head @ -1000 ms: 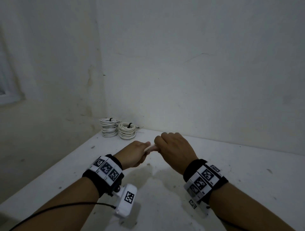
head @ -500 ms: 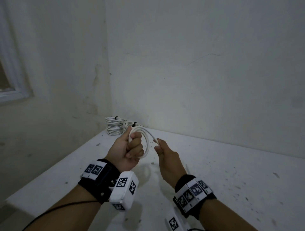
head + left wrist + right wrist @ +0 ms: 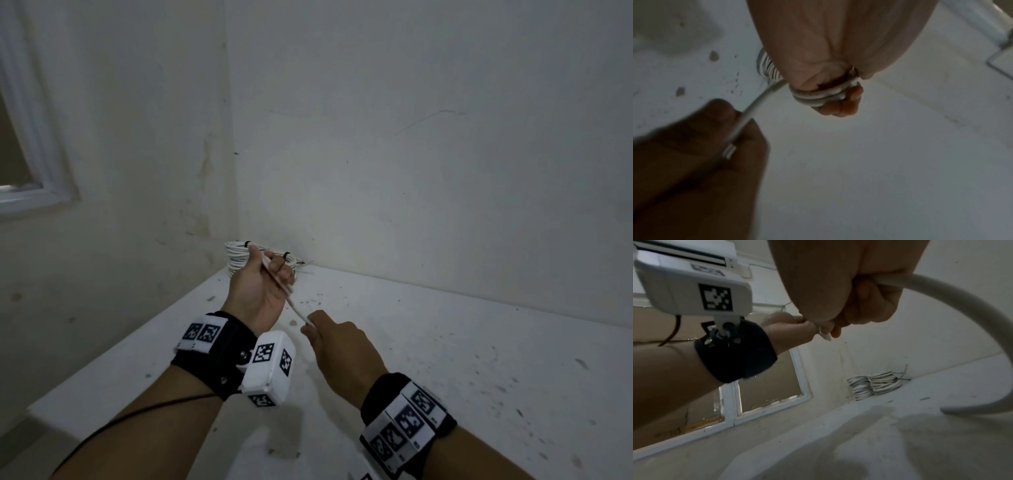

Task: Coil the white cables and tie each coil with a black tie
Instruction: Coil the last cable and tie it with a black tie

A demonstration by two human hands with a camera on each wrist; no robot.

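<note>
My left hand [image 3: 263,284] is raised above the white table [image 3: 445,342], fingers curled round a small coil of white cable [image 3: 818,95]. A straight run of that white cable [image 3: 293,303] slants down to my right hand [image 3: 320,334], which pinches it between thumb and fingers. In the right wrist view the cable [image 3: 962,308] curves away from my right hand [image 3: 865,293] in a wide arc. Two finished stacks of white coils [image 3: 239,257] with black ties [image 3: 286,255] sit in the far corner, partly hidden behind my left hand.
The table meets white walls [image 3: 411,154] at the back and left. A window frame [image 3: 37,192] is on the left wall. The tabletop is speckled with dark marks. A black wire [image 3: 137,418] runs along my left forearm.
The open loop between my hands has been pulled in: the left hand rose and turned, the right hand dropped lower and back, and the cable now runs straight between them.
</note>
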